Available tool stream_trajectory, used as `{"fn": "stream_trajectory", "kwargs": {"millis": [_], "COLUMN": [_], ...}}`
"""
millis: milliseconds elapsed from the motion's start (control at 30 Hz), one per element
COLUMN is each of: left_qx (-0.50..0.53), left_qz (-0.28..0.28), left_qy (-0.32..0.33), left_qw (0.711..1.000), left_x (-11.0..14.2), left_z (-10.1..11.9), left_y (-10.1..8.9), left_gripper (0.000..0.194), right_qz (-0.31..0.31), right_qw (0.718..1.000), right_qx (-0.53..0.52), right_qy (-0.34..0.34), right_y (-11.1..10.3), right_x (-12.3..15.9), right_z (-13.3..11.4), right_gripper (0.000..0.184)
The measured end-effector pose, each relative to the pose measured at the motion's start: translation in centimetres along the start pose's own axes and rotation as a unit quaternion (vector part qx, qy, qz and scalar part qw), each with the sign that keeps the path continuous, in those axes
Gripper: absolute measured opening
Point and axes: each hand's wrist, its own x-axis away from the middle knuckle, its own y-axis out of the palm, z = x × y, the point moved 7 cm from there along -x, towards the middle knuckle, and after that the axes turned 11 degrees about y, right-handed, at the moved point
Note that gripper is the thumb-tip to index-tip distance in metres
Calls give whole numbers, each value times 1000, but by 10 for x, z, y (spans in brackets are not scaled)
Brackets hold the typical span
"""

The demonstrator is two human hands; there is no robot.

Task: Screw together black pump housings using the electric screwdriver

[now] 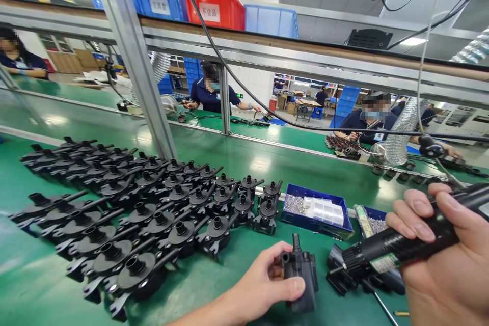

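Observation:
In the head view, my left hand point(263, 285) grips a small black pump housing point(300, 277), its narrow spout pointing up, thumb across the front. My right hand point(439, 244) is wrapped round a black electric screwdriver point(405, 247), which slants down to the left. The tool's thin bit point(336, 269) is to the right of the housing and apart from it. Below the screwdriver lie dark parts point(338, 285), partly hidden by it, so their kind is unclear. Rows of black pump units point(183, 232) with round tops and side pipes stand left of my left hand.
A blue tray point(317, 232) holds small metal screws and white rolls; a second screw tray point(376, 211) is partly behind my right hand. A metal post point(133, 61) rises behind the pumps. Cables hang from above. Several co-workers point(210, 89) sit beyond the green bench.

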Motion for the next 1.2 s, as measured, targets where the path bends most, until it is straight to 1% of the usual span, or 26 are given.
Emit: {"fn": "stream_trajectory", "kwargs": {"millis": [33, 100, 200, 267, 333, 433, 633, 800, 900, 1033, 1100, 1200], "left_qx": [-5, -7, 15, 36, 61, 112, 170, 189, 202, 227, 228, 222], "left_qz": [5, 3, -6, -3, 3, -7, -24, -24, -39, -42, -40, -52], "left_qy": [-1, 1, 10, 7, -10, -39, -60, -77, -83, -90, -81, -49], "left_qw": [1000, 1000, 1000, 999, 998, 993, 983, 979, 975, 969, 969, 972], "left_x": [0, 1, 3, 5, 7, 10, 12, 13, 14, 15, 14, 9], "left_z": [1, 4, 12, 13, 10, 4, 2, -1, -3, -7, -10, -13], "left_y": [0, 3, 8, 10, 11, 15, 22, 20, 20, 19, 16, 14], "left_gripper": [73, 70, 60, 60, 64, 65, 63, 59, 59, 52, 54, 61], "right_qz": [1, 1, 0, 3, 6, 11, 17, 17, 11, -4, -2, 8], "right_qw": [1000, 1000, 1000, 1000, 1000, 1000, 999, 1000, 1000, 1000, 1000, 1000], "right_qx": [2, 4, 4, 8, 14, 20, 18, 15, 16, 16, 16, 16], "right_qy": [1, 5, 6, 8, 7, 10, 20, 21, 19, 11, 11, 18], "right_y": [0, 1, 0, 0, -1, 1, 1, -1, -1, 1, 0, 0], "right_x": [0, 1, 1, 1, 0, -1, -4, -4, -3, -4, -4, -2], "right_z": [0, 0, 0, 0, 0, 1, 3, 5, 5, 5, 5, 6], "right_gripper": [20, 20, 22, 23, 23, 26, 30, 28, 27, 24, 23, 24]}}
